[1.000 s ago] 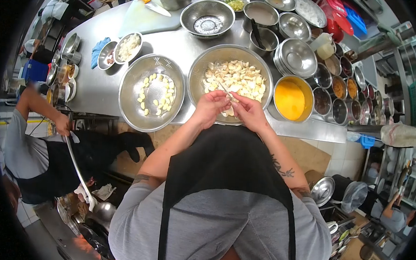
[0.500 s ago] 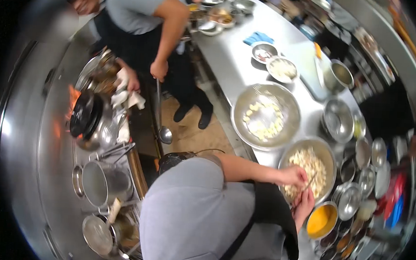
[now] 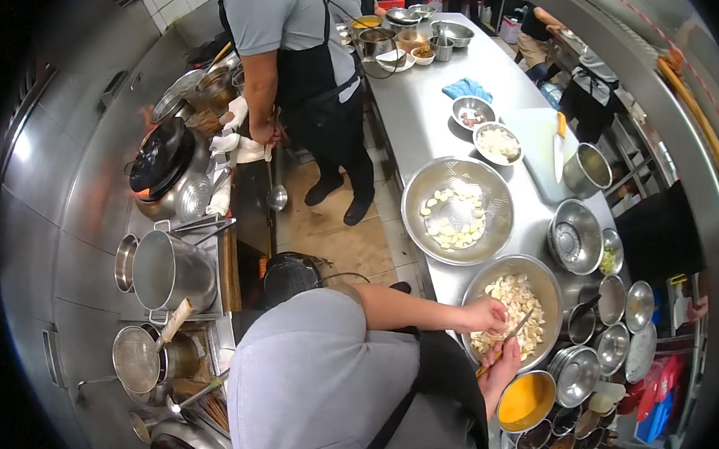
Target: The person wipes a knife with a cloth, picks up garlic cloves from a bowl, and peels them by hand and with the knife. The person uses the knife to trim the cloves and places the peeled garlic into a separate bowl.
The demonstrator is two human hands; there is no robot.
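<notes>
My left hand (image 3: 483, 315) is over a steel bowl (image 3: 553, 285) of pale pieces that look like garlic cloves (image 3: 522, 302). Its fingers are pinched together, and whatever they hold is too small to make out. Just below it, my right hand (image 3: 501, 370) is closed round the handle of a small knife (image 3: 520, 324), the blade slanting over the bowl towards the far side. Beyond the bowl stands a large perforated colander (image 3: 503, 201) with peeled, yellowish cloves (image 3: 457, 230) on its bottom.
A bowl of orange-yellow liquid (image 3: 525, 400) stands close to my right hand. Several steel bowls (image 3: 575, 374) crowd the table's far side. A knife (image 3: 558, 154) lies on a cutting board (image 3: 535, 124). Left, a co-worker (image 3: 302, 75) holds a ladle (image 3: 277, 196) near the stove pots (image 3: 170, 271).
The camera view has shifted. My hands stay over the bowl, with the left fingers now further from the knife blade. The co-worker stands more upright, ladle hanging down.
</notes>
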